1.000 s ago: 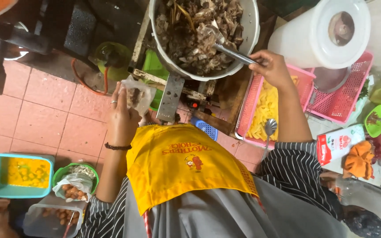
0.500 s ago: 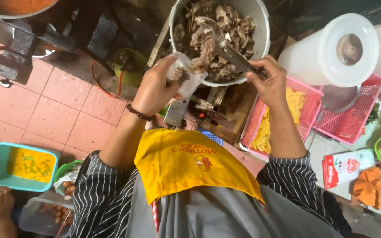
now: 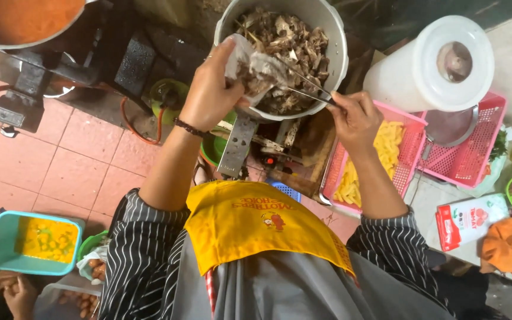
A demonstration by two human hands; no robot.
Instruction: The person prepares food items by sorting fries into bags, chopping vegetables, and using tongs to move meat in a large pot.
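Both hands are now raised over the pot [image 3: 333, 53]: left hand [image 3: 211, 89] is gripping an open plastic bag [image 3: 250, 65] at the rim, right hand [image 3: 357, 115] is pinching tongs [image 3: 303, 89] delivering meat. Bag is looking partly filled; plenty of meat is remaining in the pot.

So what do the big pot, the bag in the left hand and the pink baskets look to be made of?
Big pot: metal, likely aluminium or steel, judging by its dull grey sheen and thin rolled rim.
Bag held by the left hand: thin clear plastic film; it crumples and the food shows through.
Pink baskets: moulded plastic, going by the uniform bright colour and regular lattice of holes.
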